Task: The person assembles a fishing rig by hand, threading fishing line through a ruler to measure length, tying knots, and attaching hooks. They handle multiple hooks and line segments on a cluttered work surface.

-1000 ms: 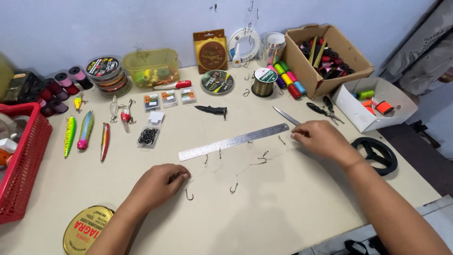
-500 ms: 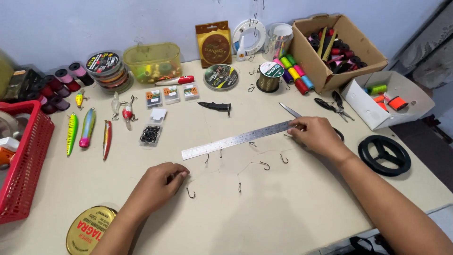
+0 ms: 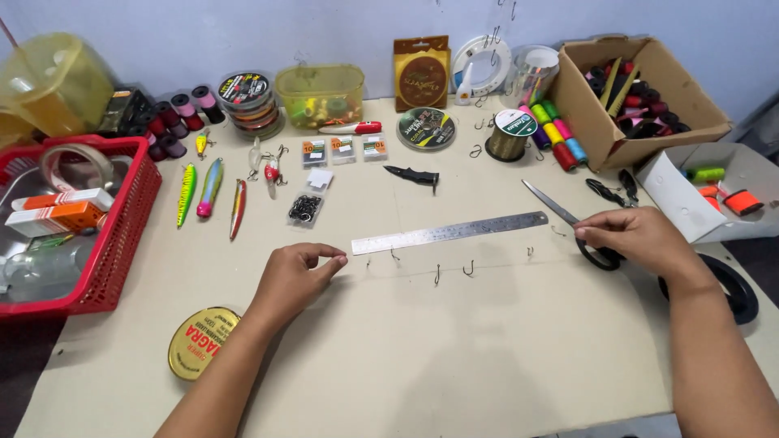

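Note:
My left hand [image 3: 296, 276] pinches one end of a thin fishing line just left of a steel ruler [image 3: 450, 232]. At the other end my right hand [image 3: 641, 239] pinches the line, resting beside the handle of a pair of scissors [image 3: 568, 217]. The line runs straight between my hands, just below the ruler and parallel to it. Several small hooks [image 3: 436, 276] hang off it along its length. The line itself is almost too thin to see.
A red basket [image 3: 122, 235] stands at the left, with fishing lures [image 3: 211, 186] and a bag of hooks [image 3: 304, 208] beside it. A gold tin [image 3: 199, 341] lies near my left forearm. A cardboard box [image 3: 641, 81], white box [image 3: 690, 195] and black reel [image 3: 742, 292] are at the right.
My hands have moved apart and the slack line with its hooks is now pulled straight under the ruler. The right hand has shifted right, next to the scissors' handle.

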